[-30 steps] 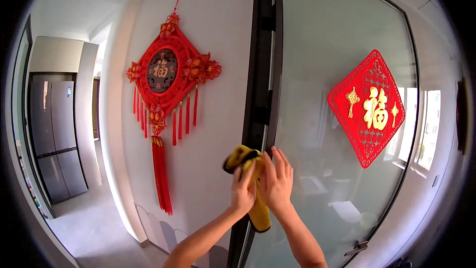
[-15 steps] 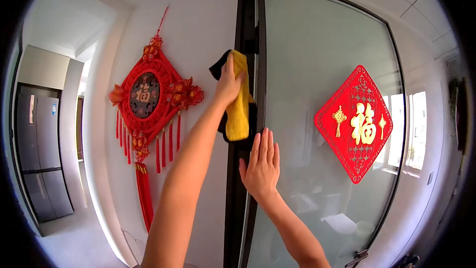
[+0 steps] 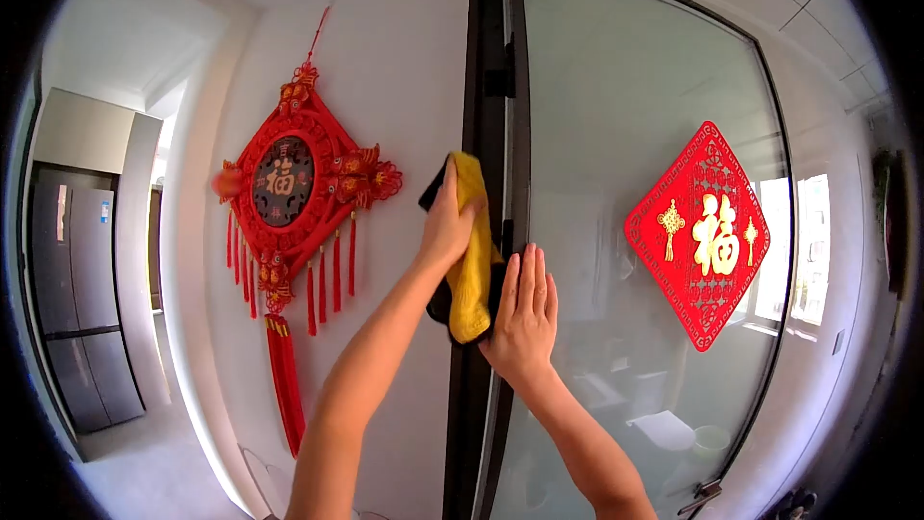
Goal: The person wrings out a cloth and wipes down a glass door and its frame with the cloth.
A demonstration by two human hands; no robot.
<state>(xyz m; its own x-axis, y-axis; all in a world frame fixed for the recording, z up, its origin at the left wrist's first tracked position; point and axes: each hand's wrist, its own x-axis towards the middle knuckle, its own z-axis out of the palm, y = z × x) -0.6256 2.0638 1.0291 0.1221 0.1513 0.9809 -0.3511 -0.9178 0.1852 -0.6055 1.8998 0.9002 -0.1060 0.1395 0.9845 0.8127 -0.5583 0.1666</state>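
A yellow and black cleaning cloth (image 3: pixel 469 274) is pressed against the dark door frame (image 3: pixel 484 125). My left hand (image 3: pixel 450 221) grips its upper part, and the lower end hangs down along the frame. To the right and slightly lower, my right hand (image 3: pixel 525 318) lies flat with outstretched fingers on the edge of the frosted glass door (image 3: pixel 597 154), holding nothing. The cloth's lower end comes close to the right thumb, which is partly hidden.
A red hanging ornament (image 3: pixel 322 159) with tassels is on the white wall at left. On the glass is a red diamond-shaped decoration (image 3: pixel 703 299) with gold characters. The door handle (image 3: pixel 701 498) sits low at right. A grey refrigerator (image 3: pixel 82 260) stands far left.
My left hand has slid the cloth down the door frame, nearer to my right hand. My right hand stays flat at the glass door's edge. The view has shifted slightly.
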